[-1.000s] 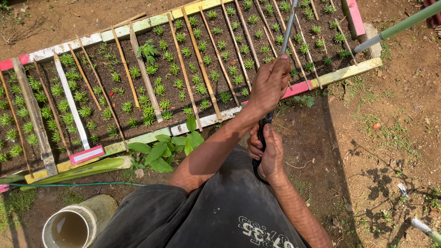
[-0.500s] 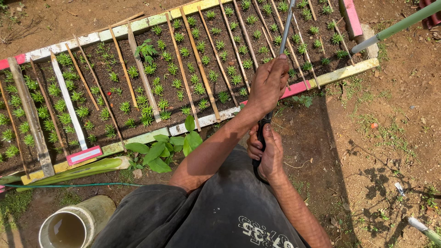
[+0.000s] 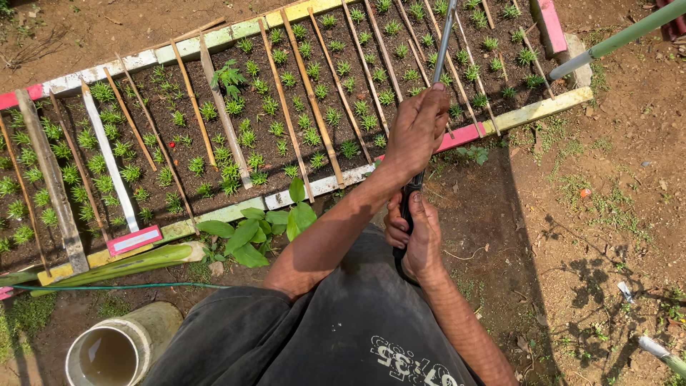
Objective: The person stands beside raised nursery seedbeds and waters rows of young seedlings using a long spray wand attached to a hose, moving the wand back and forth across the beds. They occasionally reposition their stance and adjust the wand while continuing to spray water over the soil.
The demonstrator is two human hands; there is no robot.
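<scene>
The seedling bed (image 3: pixel 214 43) fills the upper part of the view: a long frame of painted boards in white, yellow-green and pink, lying on bare brown soil and crossed by thin bamboo slats (image 3: pixel 286 107) that divide the dark earth into strips. Small green seedlings (image 3: pixel 329 114) stand in rows between the slats. In front of the bed's near edge grows a broad-leaved plant (image 3: pixel 257 229), and a cut green stalk (image 3: pixel 128 263) lies along the boards. A cylindrical container with murky water (image 3: pixel 107 354) stands at the lower left, with a thin green hose (image 3: pixel 107 287) running over the ground beside it. A green pole (image 3: pixel 622 36) slants across the upper right corner.

The person, in a dark shirt (image 3: pixel 343 329), reaches both arms forward over the ground before the bed. The left hand (image 3: pixel 418 132) is stretched out farthest, the forearm bare and nearly straight, its grip closed around a long grey metal rod (image 3: pixel 444 43) just above the bed's pink edge board. The right hand (image 3: pixel 414 236) is drawn in close to the body, elbow bent, its grip wrapped tight around the dark lower end of the same tool.

The rod runs from the right hand up through the left and on over the seedling rows to the top edge of the view, where its far end is cut off. It is slim and straight; its lower part looks black, and how it ends there I cannot tell.
</scene>
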